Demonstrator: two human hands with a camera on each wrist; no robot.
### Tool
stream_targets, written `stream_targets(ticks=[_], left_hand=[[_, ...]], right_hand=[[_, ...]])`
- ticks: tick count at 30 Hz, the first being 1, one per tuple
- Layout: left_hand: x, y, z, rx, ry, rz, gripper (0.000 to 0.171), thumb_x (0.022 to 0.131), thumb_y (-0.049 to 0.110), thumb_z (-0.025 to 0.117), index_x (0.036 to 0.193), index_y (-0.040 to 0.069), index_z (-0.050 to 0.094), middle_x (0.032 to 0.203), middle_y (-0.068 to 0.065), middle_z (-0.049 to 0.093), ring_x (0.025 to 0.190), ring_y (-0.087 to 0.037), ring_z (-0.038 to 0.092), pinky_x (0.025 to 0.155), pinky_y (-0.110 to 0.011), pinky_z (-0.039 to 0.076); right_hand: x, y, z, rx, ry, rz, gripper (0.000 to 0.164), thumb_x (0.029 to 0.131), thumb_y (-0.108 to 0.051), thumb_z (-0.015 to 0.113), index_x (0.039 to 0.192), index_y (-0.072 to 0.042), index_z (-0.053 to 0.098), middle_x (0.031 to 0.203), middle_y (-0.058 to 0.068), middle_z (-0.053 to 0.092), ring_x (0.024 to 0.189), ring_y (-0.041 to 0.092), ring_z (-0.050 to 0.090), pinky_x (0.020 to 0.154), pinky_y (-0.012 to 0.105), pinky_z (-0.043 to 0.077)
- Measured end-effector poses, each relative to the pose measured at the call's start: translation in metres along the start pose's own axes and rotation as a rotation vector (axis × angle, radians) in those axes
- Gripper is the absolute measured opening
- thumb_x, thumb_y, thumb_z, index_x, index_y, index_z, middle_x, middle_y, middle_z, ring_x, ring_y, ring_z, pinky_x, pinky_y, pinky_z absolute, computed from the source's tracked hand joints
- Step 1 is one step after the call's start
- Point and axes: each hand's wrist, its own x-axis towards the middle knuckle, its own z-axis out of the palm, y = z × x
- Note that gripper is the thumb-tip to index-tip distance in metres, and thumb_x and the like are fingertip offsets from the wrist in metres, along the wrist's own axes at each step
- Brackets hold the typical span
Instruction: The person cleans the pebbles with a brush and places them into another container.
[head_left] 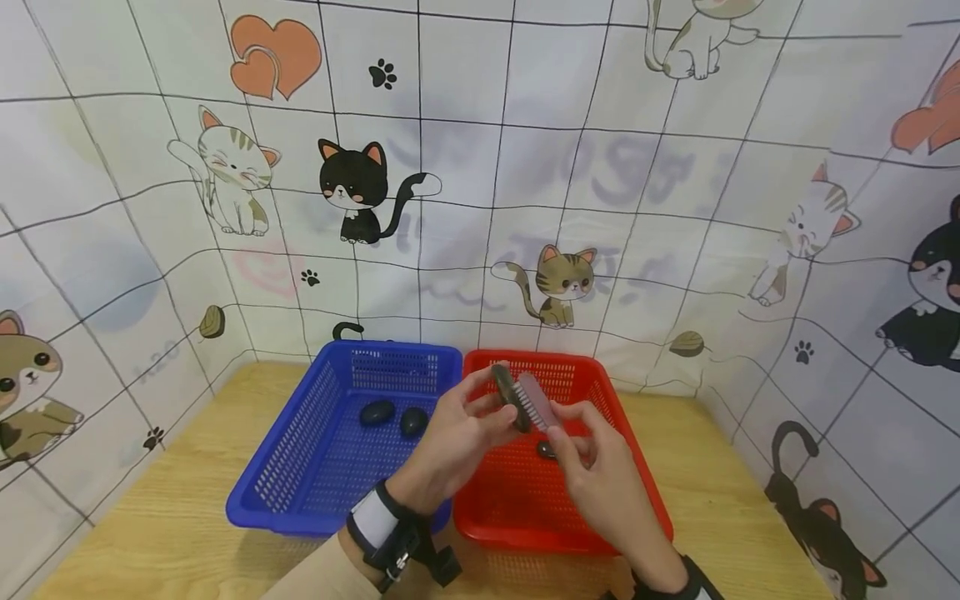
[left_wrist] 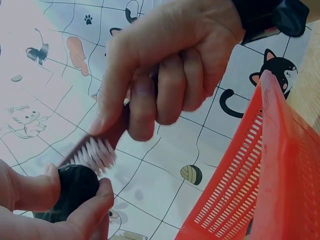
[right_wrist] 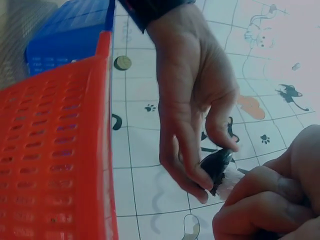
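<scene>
Above the red basket, my left hand [head_left: 459, 433] pinches a dark, smooth stone [head_left: 506, 392] between thumb and fingers. My right hand [head_left: 600, 458] grips a small scrub brush [head_left: 538, 396] with a pinkish back, its white bristles turned against the stone's face. In the left wrist view the bristles [left_wrist: 95, 156] meet the upper edge of the dark stone [left_wrist: 75, 190]. The right wrist view has the stone [right_wrist: 216, 165] in the left fingertips, while my right fingers [right_wrist: 265, 200] cover most of the brush.
A blue plastic basket [head_left: 247, 500] on the left holds two dark stones [head_left: 377, 412]. Beside it, the red basket [head_left: 525, 540] has another dark stone [head_left: 546, 450], partly hidden by my right hand. Both stand on a wooden table [head_left: 165, 500], before a cat-patterned sheet [head_left: 465, 167].
</scene>
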Motion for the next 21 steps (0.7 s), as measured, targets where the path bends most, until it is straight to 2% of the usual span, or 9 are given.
stream_targets(ticks=[3,7,10,11,16,17,21], left_hand=[[0.000,0.000,-0.001,0.013,-0.006,-0.001,0.069,0.092,0.006,0.072,0.150,0.027,0.041,0.139,-0.015,0.054,0.113,-0.032,0.064,0.094,-0.042,0.053],[-0.002,-0.003,0.002,0.051,-0.102,-0.049,0.068,0.093,0.002,0.069,0.150,0.025,0.041,0.141,-0.015,0.053,0.114,-0.033,0.064,0.095,-0.043,0.052],[-0.003,-0.006,0.008,0.045,-0.162,-0.076,0.066,0.093,0.001,0.068,0.150,0.022,0.041,0.141,-0.017,0.053,0.114,-0.034,0.063,0.094,-0.045,0.053],[-0.003,-0.005,0.009,0.037,-0.163,-0.081,0.066,0.093,0.001,0.068,0.150,0.021,0.041,0.140,-0.017,0.053,0.114,-0.034,0.063,0.094,-0.045,0.053],[-0.003,-0.001,0.005,-0.009,-0.078,-0.042,0.067,0.094,0.005,0.069,0.152,0.018,0.037,0.140,-0.020,0.053,0.116,-0.037,0.062,0.094,-0.044,0.053],[-0.003,0.000,0.003,-0.017,-0.059,-0.032,0.068,0.095,0.005,0.069,0.152,0.018,0.036,0.140,-0.020,0.053,0.116,-0.037,0.062,0.094,-0.044,0.053],[-0.001,0.004,-0.001,-0.041,0.004,0.003,0.069,0.095,0.006,0.069,0.154,0.017,0.034,0.140,-0.019,0.053,0.117,-0.037,0.062,0.094,-0.044,0.052]], right_hand=[[-0.001,-0.004,0.001,0.029,-0.019,-0.021,0.029,0.101,-0.032,0.063,0.128,-0.026,0.055,0.115,0.004,0.064,0.046,0.018,0.044,0.038,0.027,0.039],[-0.001,-0.005,0.000,0.088,-0.011,-0.008,0.031,0.102,-0.032,0.063,0.131,-0.027,0.054,0.080,0.009,0.062,0.043,0.020,0.043,0.037,0.028,0.040],[0.000,-0.001,-0.002,0.086,0.012,0.024,0.034,0.101,-0.032,0.063,0.133,-0.028,0.053,0.071,0.010,0.059,0.043,0.023,0.046,0.039,0.029,0.043],[0.001,0.001,-0.003,0.070,0.017,0.036,0.034,0.101,-0.031,0.063,0.133,-0.029,0.053,0.073,0.010,0.061,0.044,0.024,0.047,0.040,0.030,0.044],[0.005,0.006,-0.004,-0.013,0.037,0.057,0.032,0.101,-0.025,0.065,0.131,-0.028,0.055,0.092,0.006,0.068,0.047,0.023,0.047,0.040,0.028,0.041],[0.004,0.006,-0.004,-0.024,0.037,0.064,0.031,0.101,-0.025,0.065,0.130,-0.028,0.055,0.090,0.006,0.068,0.047,0.022,0.046,0.039,0.028,0.040],[0.003,0.003,-0.001,-0.032,0.030,0.065,0.029,0.100,-0.026,0.065,0.128,-0.028,0.055,0.101,0.005,0.066,0.045,0.019,0.042,0.038,0.027,0.035]])
